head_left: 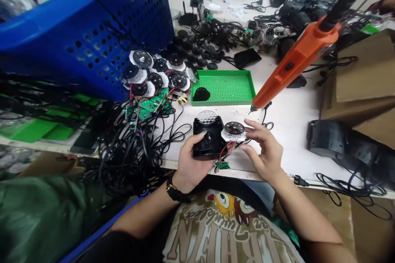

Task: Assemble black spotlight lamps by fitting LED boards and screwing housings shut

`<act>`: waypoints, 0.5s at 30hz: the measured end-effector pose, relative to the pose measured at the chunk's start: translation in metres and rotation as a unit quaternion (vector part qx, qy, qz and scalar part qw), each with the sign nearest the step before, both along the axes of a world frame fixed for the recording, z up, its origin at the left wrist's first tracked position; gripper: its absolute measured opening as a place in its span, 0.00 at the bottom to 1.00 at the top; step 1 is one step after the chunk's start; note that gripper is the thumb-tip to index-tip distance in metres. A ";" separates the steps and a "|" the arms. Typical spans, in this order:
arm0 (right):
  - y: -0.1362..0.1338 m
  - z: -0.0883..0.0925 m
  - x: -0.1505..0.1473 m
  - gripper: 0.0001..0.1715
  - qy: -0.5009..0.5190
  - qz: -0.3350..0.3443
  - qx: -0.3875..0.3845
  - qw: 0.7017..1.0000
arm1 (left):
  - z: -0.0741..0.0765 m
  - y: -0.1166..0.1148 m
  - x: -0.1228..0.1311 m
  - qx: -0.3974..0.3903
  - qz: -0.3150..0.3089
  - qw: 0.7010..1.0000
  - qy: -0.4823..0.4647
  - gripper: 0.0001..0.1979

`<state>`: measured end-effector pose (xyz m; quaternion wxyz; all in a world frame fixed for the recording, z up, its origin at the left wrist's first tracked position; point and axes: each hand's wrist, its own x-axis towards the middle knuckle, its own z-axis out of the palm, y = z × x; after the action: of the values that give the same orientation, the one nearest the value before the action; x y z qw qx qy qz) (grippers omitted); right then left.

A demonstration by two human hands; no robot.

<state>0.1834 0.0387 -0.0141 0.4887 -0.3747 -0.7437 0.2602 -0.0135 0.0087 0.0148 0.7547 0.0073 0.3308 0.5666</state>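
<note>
My left hand [196, 158] is wrapped round a black plastic housing [202, 144], held just above the front edge of the table. A clear dimpled disc [207, 117] shows at the housing's far side. Close to the housing's right, a white plate with a round dark disc [234, 128] is at the fingertips of my right hand [263, 148]; fingers and thumb curve about its right edge. Red wires run down from this disc module to a small green circuit board [222, 165] hanging near the table edge.
An orange electric screwdriver [293, 63] hangs at the right, tip down. Behind my hands lies a green tray [224, 102] with small screws. Similar disc modules [154, 78], cables and a blue basket [92, 37] crowd the left. Cardboard boxes [364, 74] and black housings [328, 137] stand right.
</note>
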 end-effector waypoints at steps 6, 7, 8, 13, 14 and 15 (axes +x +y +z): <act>0.005 -0.005 0.012 0.14 -0.126 -0.090 0.209 0.966 | -0.001 -0.001 0.001 0.042 -0.034 0.998 0.029 0.13; 0.005 -0.002 0.012 0.14 -0.105 -0.105 0.213 0.966 | -0.001 -0.001 0.001 0.052 -0.036 0.997 0.043 0.13; 0.005 0.002 0.012 0.13 -0.070 -0.113 0.195 0.972 | -0.002 -0.002 0.001 0.062 -0.035 0.996 0.056 0.14; 0.008 0.029 0.000 0.07 0.108 -0.049 -0.147 0.982 | -0.010 -0.002 0.002 0.097 -0.030 0.991 0.092 0.22; 0.010 0.034 -0.004 0.09 0.104 -0.027 -0.203 0.973 | -0.011 -0.002 0.003 0.094 -0.041 0.990 0.092 0.25; 0.013 0.037 -0.008 0.10 0.090 -0.010 -0.238 0.967 | -0.012 -0.002 0.004 0.091 -0.053 0.990 0.090 0.28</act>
<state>0.1750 0.0513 0.0228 0.4528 -0.4625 -0.6097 0.4576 -0.0093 0.0065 0.0029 0.7471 0.1447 0.3434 0.5504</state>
